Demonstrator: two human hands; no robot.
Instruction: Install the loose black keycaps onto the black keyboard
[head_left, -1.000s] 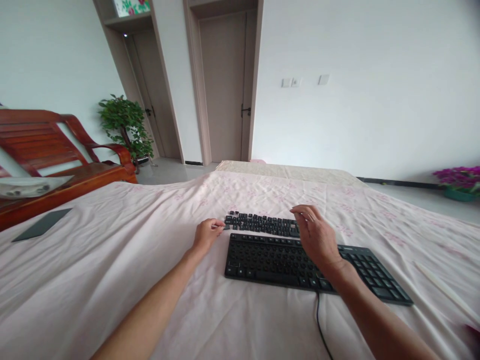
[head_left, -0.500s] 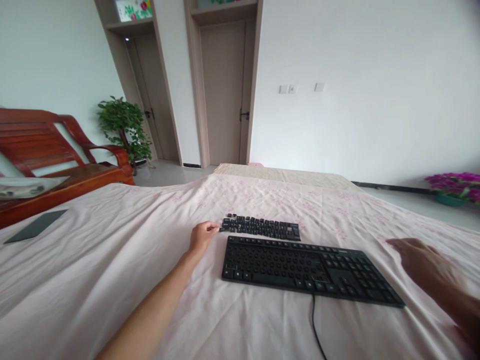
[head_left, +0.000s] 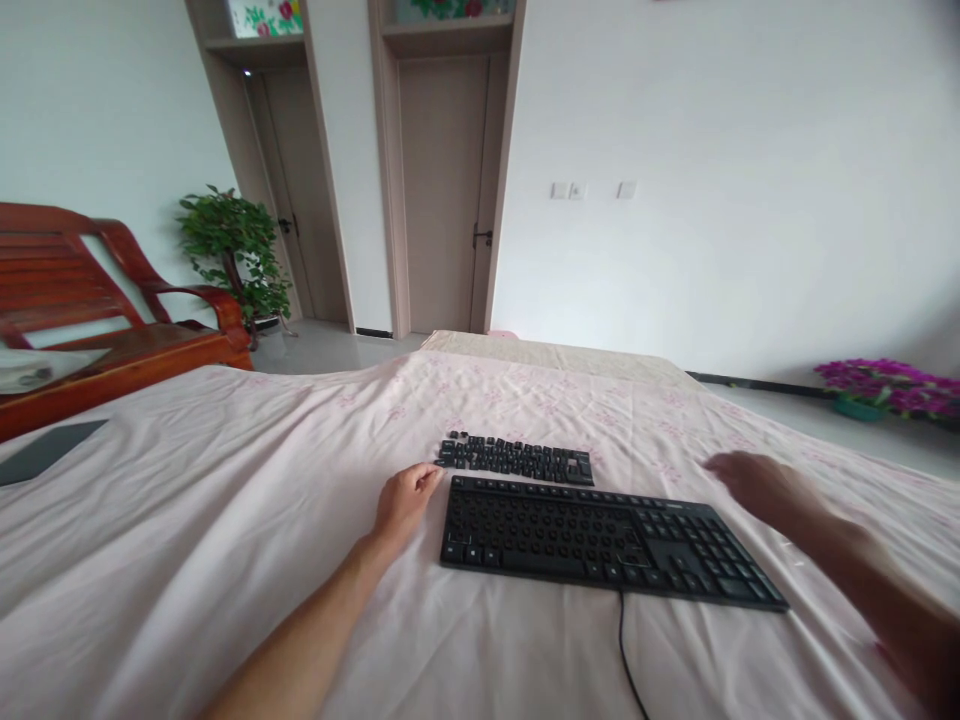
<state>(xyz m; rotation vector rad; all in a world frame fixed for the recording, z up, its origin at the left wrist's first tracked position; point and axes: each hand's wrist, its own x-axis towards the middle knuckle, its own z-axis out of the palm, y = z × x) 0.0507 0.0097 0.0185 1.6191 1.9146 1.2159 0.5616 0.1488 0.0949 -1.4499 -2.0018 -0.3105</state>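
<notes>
On keyboard (head_left: 555, 540), label (head_left: 674, 506) illegible; left fingers (head_left: 429, 471) pinched together beside keycaps (head_left: 517, 460), hold unclear; right fingers (head_left: 726, 464) blurred, opening unclear.

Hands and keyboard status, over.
Left hand at left end of loose keycaps. Right hand blurred, near far-right corner of keyboard. Letter block uncapped. Cable clear of hands.

On a pink floral cloth (head_left: 172, 540), a black keyboard (head_left: 555, 530) shows missing keycaps across its letter area, its cable (head_left: 625, 645) leaving at six o'clock. Taking it as the clock's centre, loose keycaps (head_left: 517, 461) lie between ten and eleven. Between nine and ten, the left hand (head_left: 409, 497) has its fingertips at their end; the right hand (head_left: 765, 487), blurred, is at two. Farther out: a wooden bench (head_left: 176, 345) at ten, purple flowers (head_left: 874, 383) at two.
</notes>
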